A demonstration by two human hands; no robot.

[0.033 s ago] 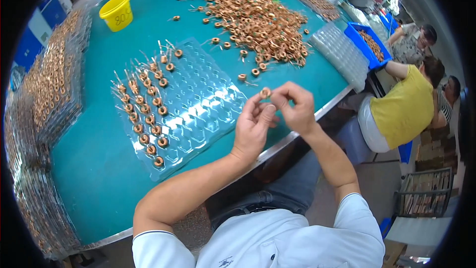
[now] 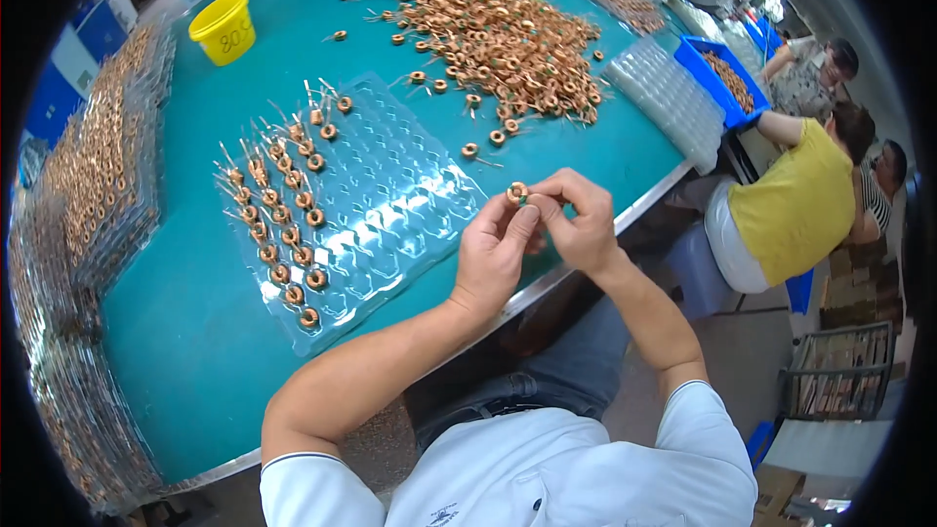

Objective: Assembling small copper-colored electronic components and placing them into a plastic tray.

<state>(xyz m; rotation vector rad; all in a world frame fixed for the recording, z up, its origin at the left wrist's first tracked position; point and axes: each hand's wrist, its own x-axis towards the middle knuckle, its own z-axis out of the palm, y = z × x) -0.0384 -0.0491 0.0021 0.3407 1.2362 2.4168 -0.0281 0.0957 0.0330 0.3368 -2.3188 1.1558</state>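
tray (image 2: pixel 390 205) on table (image 2: pixel 195 351) | coil pile (image 2: pixel 498 34) behind tray | bucket (image 2: pixel 224 27) far left | stacked trays (image 2: pixel 98 176) left edge

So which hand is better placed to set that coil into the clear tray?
Probably the left hand: it sits nearer the clear tray, whose empty pockets lie just to its left. The right hand is farther out; both pinch the copper coil.

I see a teal table (image 2: pixel 195 351) carrying a clear blister tray (image 2: pixel 390 205), a heap of copper coils (image 2: pixel 498 29), a yellow cup (image 2: pixel 224 27) and stacked trays (image 2: pixel 93 166).
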